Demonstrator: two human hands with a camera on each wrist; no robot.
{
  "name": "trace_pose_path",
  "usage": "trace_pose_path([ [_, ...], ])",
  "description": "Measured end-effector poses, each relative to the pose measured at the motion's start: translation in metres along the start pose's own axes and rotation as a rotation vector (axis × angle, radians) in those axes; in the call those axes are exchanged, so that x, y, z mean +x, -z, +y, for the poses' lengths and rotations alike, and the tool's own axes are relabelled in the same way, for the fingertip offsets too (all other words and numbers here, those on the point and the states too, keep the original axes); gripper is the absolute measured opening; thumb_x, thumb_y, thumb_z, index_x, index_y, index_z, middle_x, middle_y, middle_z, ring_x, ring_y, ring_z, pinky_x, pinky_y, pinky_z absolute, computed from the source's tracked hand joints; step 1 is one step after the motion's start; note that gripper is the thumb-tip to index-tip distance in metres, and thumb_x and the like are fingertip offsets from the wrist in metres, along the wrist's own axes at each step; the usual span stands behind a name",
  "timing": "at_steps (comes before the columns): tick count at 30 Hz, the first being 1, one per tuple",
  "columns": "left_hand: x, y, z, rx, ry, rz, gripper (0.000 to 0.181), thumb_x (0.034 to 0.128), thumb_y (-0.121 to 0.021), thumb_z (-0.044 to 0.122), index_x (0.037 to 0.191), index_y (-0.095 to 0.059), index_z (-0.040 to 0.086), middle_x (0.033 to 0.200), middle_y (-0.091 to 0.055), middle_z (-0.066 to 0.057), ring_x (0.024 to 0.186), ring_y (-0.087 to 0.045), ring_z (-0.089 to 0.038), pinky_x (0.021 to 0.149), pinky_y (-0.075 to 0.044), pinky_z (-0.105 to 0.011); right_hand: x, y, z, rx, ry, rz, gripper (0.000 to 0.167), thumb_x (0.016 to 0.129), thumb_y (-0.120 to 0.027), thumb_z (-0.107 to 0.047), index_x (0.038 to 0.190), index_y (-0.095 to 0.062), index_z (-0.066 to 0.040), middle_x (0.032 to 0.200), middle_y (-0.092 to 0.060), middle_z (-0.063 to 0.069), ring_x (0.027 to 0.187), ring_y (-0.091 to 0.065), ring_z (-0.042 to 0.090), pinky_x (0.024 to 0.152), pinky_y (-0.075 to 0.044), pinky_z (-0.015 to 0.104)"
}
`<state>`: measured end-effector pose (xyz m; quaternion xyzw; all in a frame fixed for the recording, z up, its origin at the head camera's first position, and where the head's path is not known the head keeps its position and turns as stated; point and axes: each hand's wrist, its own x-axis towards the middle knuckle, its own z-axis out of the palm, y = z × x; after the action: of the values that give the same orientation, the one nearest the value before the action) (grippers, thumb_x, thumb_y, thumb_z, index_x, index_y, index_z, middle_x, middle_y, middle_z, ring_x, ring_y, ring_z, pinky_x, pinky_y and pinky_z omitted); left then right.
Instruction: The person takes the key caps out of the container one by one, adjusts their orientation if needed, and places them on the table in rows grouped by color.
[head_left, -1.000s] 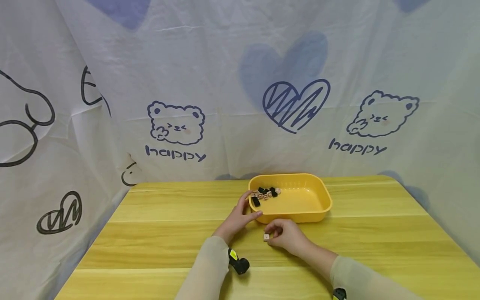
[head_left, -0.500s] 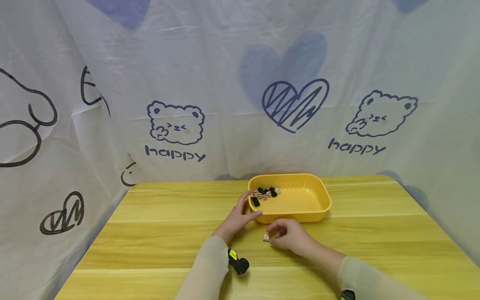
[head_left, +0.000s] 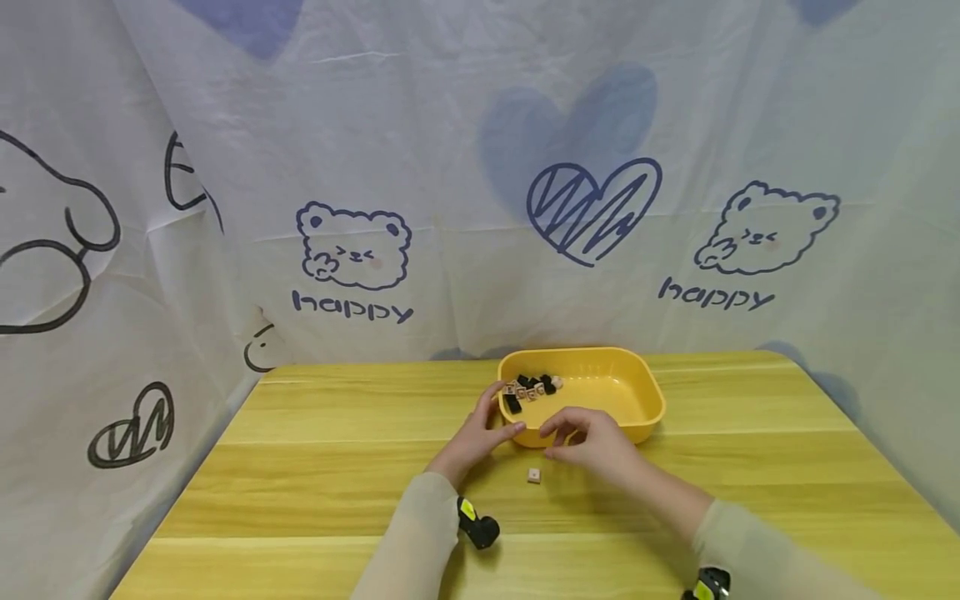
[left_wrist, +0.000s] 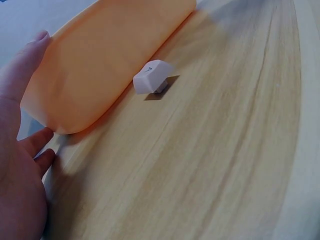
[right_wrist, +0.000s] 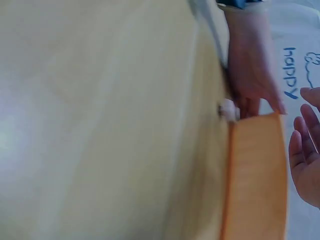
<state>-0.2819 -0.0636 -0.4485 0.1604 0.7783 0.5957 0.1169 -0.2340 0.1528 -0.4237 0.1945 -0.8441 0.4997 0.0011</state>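
A pale keycap with a mark on top lies on the table in front of the yellow tray. In the left wrist view the keycap tilts on a small stem beside the tray wall. My left hand holds the tray's near left corner, thumb on the front rim and fingers at the end wall. My right hand hovers before the front wall, above and right of the keycap. In the right wrist view its fingers bend loosely with nothing between them.
Several pale keycaps and black pieces lie at the tray's left end. The yellow wood-grain table extends to both sides. A printed white cloth hangs behind it.
My right hand has let go of the keycap and moved up and right toward the tray. The keycap stays on the table. My left hand has not moved.
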Motion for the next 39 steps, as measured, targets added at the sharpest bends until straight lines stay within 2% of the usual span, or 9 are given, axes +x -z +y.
trace_pose_path([
  [4,0.007,-0.001,-0.011,0.006,-0.004,0.008,0.079,0.0919,-0.070,0.022,0.155,-0.022,0.016,0.153,-0.030,-0.026,0.142,-0.022,-0.040,0.114,-0.010,-0.059,0.010,0.010,-0.008,-0.004,-0.027,0.059,0.018,0.082,-0.078,-0.006,0.099,-0.073,-0.007,0.092,-0.068,0.002,0.079,-0.060,0.020,0.071,-0.053,0.032],
  [8,0.016,-0.002,-0.028,0.020,-0.010,0.019,0.080,0.0917,-0.070,0.027,0.155,-0.022,0.022,0.153,-0.031,-0.022,0.142,-0.024,-0.037,0.114,-0.011,-0.058,0.023,0.016,-0.012,0.024,-0.086,0.116,0.019,0.083,-0.077,-0.008,0.101,-0.073,-0.007,0.095,-0.068,0.003,0.079,-0.061,0.022,0.069,-0.054,0.031],
  [11,0.018,-0.001,-0.031,0.021,-0.009,0.018,0.080,0.0918,-0.070,0.028,0.155,-0.021,0.024,0.154,-0.031,-0.021,0.142,-0.024,-0.037,0.114,-0.011,-0.059,0.034,0.018,-0.014,0.031,-0.123,0.149,0.019,0.084,-0.077,-0.010,0.103,-0.073,-0.009,0.099,-0.069,0.004,0.083,-0.060,0.022,0.071,-0.053,0.031],
  [14,0.017,0.000,-0.031,0.018,-0.003,0.020,0.080,0.0921,-0.070,0.028,0.155,-0.021,0.024,0.154,-0.030,-0.021,0.143,-0.023,-0.037,0.114,-0.010,-0.060,0.046,0.017,-0.012,0.036,-0.124,0.149,0.022,0.084,-0.077,-0.010,0.106,-0.072,-0.005,0.103,-0.069,0.008,0.087,-0.060,0.022,0.072,-0.053,0.031],
  [20,0.016,0.001,-0.029,0.010,0.000,0.015,0.079,0.0924,-0.069,0.028,0.155,-0.021,0.023,0.155,-0.030,-0.020,0.143,-0.023,-0.035,0.114,-0.011,-0.059,0.067,0.012,0.004,0.018,-0.111,0.101,0.023,0.084,-0.076,-0.007,0.107,-0.072,-0.003,0.101,-0.069,0.009,0.087,-0.060,0.020,0.073,-0.052,0.030],
  [27,0.016,-0.001,-0.028,0.030,0.026,0.019,0.078,0.0927,-0.069,0.029,0.155,-0.022,0.026,0.155,-0.030,-0.019,0.144,-0.021,-0.035,0.114,-0.011,-0.059,0.080,0.012,0.022,-0.018,-0.128,0.032,0.025,0.084,-0.075,-0.004,0.109,-0.070,0.000,0.103,-0.069,0.010,0.089,-0.061,0.022,0.075,-0.054,0.033],
  [35,0.014,-0.003,-0.028,0.062,0.008,0.024,0.079,0.0925,-0.069,0.030,0.155,-0.021,0.025,0.155,-0.030,-0.018,0.143,-0.020,-0.037,0.113,-0.011,-0.060,0.093,0.014,0.036,-0.086,-0.074,-0.086,0.030,0.083,-0.074,0.003,0.112,-0.068,0.005,0.108,-0.067,0.020,0.089,-0.062,0.024,0.081,-0.053,0.036],
  [39,0.013,-0.001,-0.028,0.072,-0.012,0.028,0.079,0.0920,-0.068,0.035,0.155,-0.022,0.023,0.155,-0.030,-0.020,0.143,-0.021,-0.038,0.113,-0.012,-0.060,0.100,0.013,0.041,-0.079,-0.058,-0.136,0.031,0.082,-0.074,0.004,0.112,-0.068,0.007,0.107,-0.067,0.023,0.089,-0.064,0.026,0.080,-0.054,0.036],
])
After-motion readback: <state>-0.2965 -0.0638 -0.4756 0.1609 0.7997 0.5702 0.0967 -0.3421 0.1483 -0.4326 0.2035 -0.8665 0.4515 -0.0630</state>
